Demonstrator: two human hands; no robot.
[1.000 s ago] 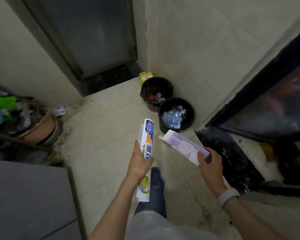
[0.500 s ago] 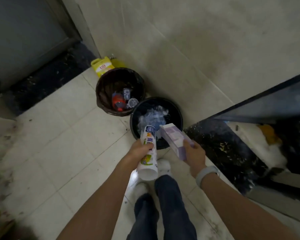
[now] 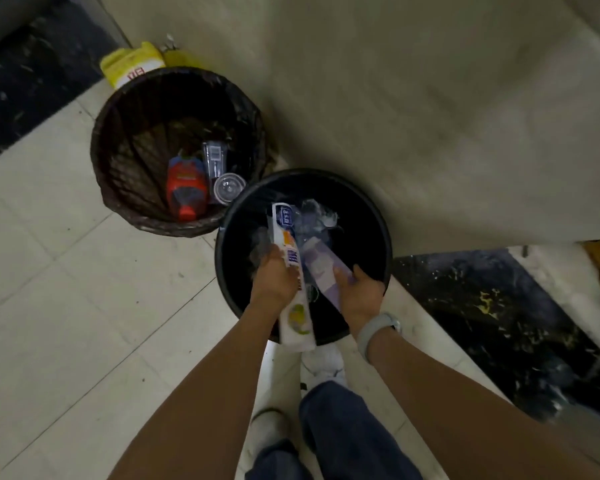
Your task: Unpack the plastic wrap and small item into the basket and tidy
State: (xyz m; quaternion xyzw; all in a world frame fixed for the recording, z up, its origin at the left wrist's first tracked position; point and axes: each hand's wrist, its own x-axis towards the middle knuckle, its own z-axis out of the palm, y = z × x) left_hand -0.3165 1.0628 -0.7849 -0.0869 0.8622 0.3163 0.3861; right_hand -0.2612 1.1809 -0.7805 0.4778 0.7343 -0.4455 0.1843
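Note:
Both hands hover over a round black basket [image 3: 383, 237] on the floor by the wall. My left hand [image 3: 274, 277] grips a long white box [image 3: 293, 296] with blue, orange and green print, its far end pointing down into the basket. My right hand [image 3: 359, 294] holds a flat pale purple package [image 3: 321, 268], tilted into the basket beside the box. Crumpled clear plastic wrap [image 3: 314, 218] lies inside the basket, past the two items.
A second, dark mesh basket [image 3: 118, 161] stands to the left with a red bottle [image 3: 186, 188] and clear plastic cups in it. A yellow carton [image 3: 130, 64] leans behind it. The beige wall runs behind both baskets; a dark speckled threshold [image 3: 482, 299] lies to the right. My feet are just below the black basket.
I have stepped closer and leaned over the black basket. Both hands moved forward and down, so the white box and purple package now reach into the basket's mouth.

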